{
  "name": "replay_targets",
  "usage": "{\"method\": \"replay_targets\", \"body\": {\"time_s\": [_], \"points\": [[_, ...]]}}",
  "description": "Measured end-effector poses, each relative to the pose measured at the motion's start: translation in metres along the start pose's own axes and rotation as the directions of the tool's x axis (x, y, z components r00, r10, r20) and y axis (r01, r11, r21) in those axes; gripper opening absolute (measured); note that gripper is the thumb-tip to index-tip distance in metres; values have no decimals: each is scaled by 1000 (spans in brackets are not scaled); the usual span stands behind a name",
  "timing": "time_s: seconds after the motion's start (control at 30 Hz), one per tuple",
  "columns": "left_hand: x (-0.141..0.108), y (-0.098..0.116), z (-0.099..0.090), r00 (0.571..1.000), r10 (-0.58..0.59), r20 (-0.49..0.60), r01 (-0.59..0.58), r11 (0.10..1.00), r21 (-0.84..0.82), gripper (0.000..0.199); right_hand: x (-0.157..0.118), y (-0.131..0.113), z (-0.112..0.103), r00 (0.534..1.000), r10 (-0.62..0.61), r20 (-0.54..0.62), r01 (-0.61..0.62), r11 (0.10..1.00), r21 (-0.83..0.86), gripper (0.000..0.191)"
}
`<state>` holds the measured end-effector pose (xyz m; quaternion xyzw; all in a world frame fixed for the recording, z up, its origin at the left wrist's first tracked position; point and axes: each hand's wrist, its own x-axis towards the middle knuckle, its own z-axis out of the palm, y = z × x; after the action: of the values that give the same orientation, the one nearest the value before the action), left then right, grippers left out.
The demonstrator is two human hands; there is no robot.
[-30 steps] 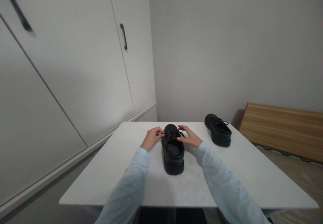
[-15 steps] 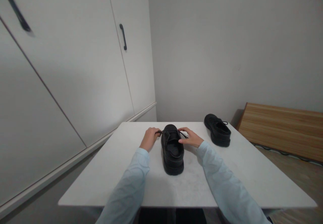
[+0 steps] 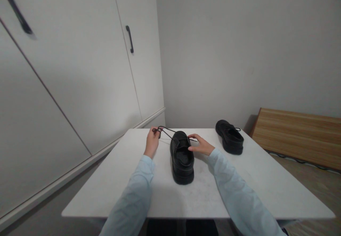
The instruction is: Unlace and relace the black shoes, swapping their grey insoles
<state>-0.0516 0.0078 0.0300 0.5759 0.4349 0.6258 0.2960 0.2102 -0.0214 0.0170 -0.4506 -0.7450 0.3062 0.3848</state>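
Leftward and a little farther from the wearer, the left hand (image 3: 152, 142) had moved since 0.5 s earlier, drawing a black lace (image 3: 166, 133) out from the near shoe (image 3: 183, 162). Earlier it sat close to that shoe with only a short stretch of lace showing; now 2 thin strands ran across the gap, and more lace curled around the fingers. This suggested that slack was coming out of the lacing on that side, the work in hand having gone a visible step further.

The left hand's grip was pinched on the lace, though the exact fingertip contact was too small to make out. The right hand (image 3: 200, 145) had barely shifted: at the near shoe's right side, its thumb and fingers stood apart, the thumb at the opening's edge, probably steadying it. A dark lace end poked out near those fingers; whether they touched it, I could not tell.

The near shoe itself had stayed put, upright on the white bench (image 3: 165, 200), its heel toward the wearer. The other shoe (image 3: 231, 140), its lace still looped, stood well apart to the near shoe's right and slightly beyond it.
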Motion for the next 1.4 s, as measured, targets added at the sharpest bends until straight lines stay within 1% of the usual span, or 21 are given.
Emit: {"method": "replay_targets", "body": {"time_s": [0.07,0.17,0.23,0.33,0.43,0.5,0.57,0.7,0.87,0.93,1.0,1.07,1.13,1.2,1.27,1.33,1.4], "points": [[-1,4,2,999,-25,21,29,975,-219,19,0,0,0,1000,0,1,0,1000,14,62],[-4,13,5,996,-49,76,79,877,-474,27,1,0,0,1000,1,10,-1,999,34,62],[-5,19,6,994,-46,96,93,804,-587,30,0,0,0,1000,4,14,-4,999,46,62],[-6,25,5,997,-48,61,77,706,-704,29,0,-1,0,1000,14,15,-15,998,59,62],[-4,28,1,993,-111,30,94,635,-766,28,0,-2,0,1000,15,16,-16,997,73,61],[-4,28,-1,985,-167,39,134,605,-785,26,0,-2,0,1000,10,16,-11,996,84,60],[-4,29,-3,980,-190,55,159,592,-790,23,0,-1,0,1000,8,17,-9,995,96,60],[-5,32,-5,988,-144,62,138,609,-781,17,0,0,1,1000,8,23,-11,994,111,60],[-4,33,-5,992,-124,2,80,626,-776,17,0,1,1,999,0,34,-4,993,119,58],[-3,31,-6,992,-114,-50,36,647,-762,19,0,1,0,999,5,36,-9,992,122,58],[0,28,-7,986,-94,-137,-34,694,-719,20,0,0,0,999,0,36,-5,992,126,57],[2,25,-8,969,-54,-242,-117,763,-636,21,0,0,0,999,-9,35,5,991,131,56],[3,23,-9,945,10,-328,-190,832,-521,21,1,-1,1,999,-10,30,6,991,133,56],[3,22,-9,918,91,-387,-246,894,-375,21,1,-1,1,1000,-8,30,4,991,134,56],[0,22,-8,880,178,-440,-288,937,-198,19,1,0,1,999,-9,31,4,990,138,55],[-3,23,-7,834,260,-487,-314,949,-30,16,0,1,1,999,-10,35,5,990,141,56],[-6,24,-8,794,316,-519,-323,943,81,14,0,1,1,999,-10,38,4,990,139,56]]}}
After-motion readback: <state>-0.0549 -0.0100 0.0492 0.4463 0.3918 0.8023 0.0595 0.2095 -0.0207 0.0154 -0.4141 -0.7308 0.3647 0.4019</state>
